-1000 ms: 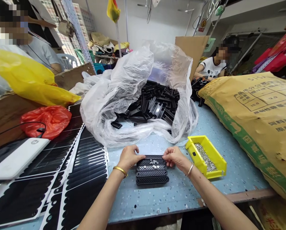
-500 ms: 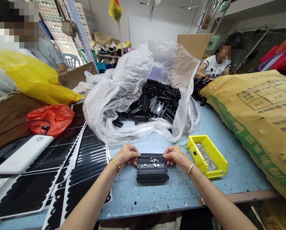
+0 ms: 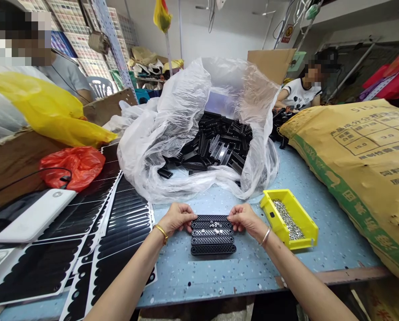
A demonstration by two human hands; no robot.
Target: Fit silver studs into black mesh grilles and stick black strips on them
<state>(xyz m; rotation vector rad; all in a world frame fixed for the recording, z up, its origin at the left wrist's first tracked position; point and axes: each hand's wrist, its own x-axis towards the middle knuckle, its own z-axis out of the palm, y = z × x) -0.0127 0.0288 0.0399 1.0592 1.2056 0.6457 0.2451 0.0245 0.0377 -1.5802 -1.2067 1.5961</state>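
Several black textured strips point(image 3: 213, 249) lie side by side in a block on the blue speckled table, with small silvery rings point(image 3: 215, 224) scattered over the upper ones. My left hand point(image 3: 181, 217) pinches the left end of the farthest strip between thumb and fingers. At that strip's right end, my right hand point(image 3: 242, 217) has its fingers closed in the same way. A yellow bin point(image 3: 305, 218) of small metal pieces stands to the right of my right hand.
Behind the strips, a clear plastic bag point(image 3: 146, 169) holds many black parts. Black sheets point(image 3: 119, 232), a white device point(image 3: 35, 216) and a red bag point(image 3: 72, 167) lie left. A large yellow sack point(image 3: 359, 147) fills the right. Two people sit beyond, left and right.
The view has shifted very slightly. Both hands keep their hold at the ends of the farthest strip, and the strips and rings lie as before.
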